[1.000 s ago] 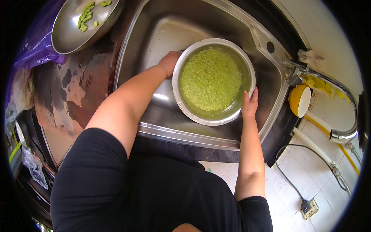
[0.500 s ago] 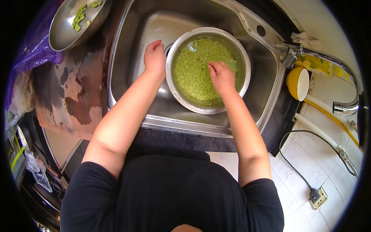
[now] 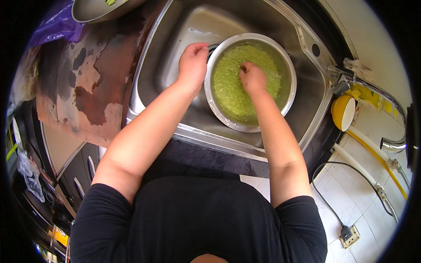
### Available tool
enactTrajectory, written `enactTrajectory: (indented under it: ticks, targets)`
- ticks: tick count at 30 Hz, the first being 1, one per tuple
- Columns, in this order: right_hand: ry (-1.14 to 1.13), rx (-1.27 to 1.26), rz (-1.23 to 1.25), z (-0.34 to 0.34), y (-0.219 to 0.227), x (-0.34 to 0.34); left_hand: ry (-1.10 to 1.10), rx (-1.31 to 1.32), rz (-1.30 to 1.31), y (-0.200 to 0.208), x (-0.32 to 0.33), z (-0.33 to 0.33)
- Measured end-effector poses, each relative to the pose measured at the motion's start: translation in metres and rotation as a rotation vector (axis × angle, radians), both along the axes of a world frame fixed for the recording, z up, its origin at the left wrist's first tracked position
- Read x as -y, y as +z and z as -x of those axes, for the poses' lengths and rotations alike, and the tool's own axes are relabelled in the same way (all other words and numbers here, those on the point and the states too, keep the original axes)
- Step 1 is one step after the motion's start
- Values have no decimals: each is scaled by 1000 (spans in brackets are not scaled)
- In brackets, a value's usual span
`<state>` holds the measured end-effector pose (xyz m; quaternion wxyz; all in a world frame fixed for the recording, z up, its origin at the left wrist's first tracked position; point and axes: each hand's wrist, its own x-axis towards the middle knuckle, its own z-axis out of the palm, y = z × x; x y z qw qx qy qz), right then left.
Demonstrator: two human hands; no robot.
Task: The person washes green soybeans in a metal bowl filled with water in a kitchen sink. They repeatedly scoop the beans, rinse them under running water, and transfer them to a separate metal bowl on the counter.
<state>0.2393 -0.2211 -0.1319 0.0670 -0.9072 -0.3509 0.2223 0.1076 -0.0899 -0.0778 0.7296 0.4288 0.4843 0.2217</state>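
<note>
A round steel bowl (image 3: 287,70) sits in the steel sink (image 3: 175,44), filled with water and many small green cut pieces (image 3: 228,87). My left hand (image 3: 193,63) grips the bowl's left rim. My right hand (image 3: 252,79) is dipped into the green pieces near the bowl's middle, fingers curled down into them; I cannot see whether it holds any.
A second steel bowl (image 3: 94,11) with a few green bits stands on the worn brown counter (image 3: 83,87) at the upper left, beside a purple bag (image 3: 57,28). A tap (image 3: 392,144), a yellow cup (image 3: 344,111) and hoses lie right of the sink.
My right hand left the bowl's right rim and went into the green pieces. My left hand stayed on the left rim. The view shifted so the bowl sits higher.
</note>
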Motion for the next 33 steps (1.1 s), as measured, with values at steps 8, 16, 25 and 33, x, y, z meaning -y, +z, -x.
enactTrajectory:
  ticks: [8, 16, 25, 33]
  targets:
    - [-64, -26, -51, -2, -2, 8, -104, 3, -13, -12, 1, -7]
    - [-34, 18, -63, -6, -9, 17, -152, 4, -52, -16, 0, -11]
    - [-150, -16, -499, 12, 18, 17, -378, -12, -304, -11, 4, -10]
    - [42, 59, -533, 40, 71, 14, -777, -5, -125, -3, 7, -8]
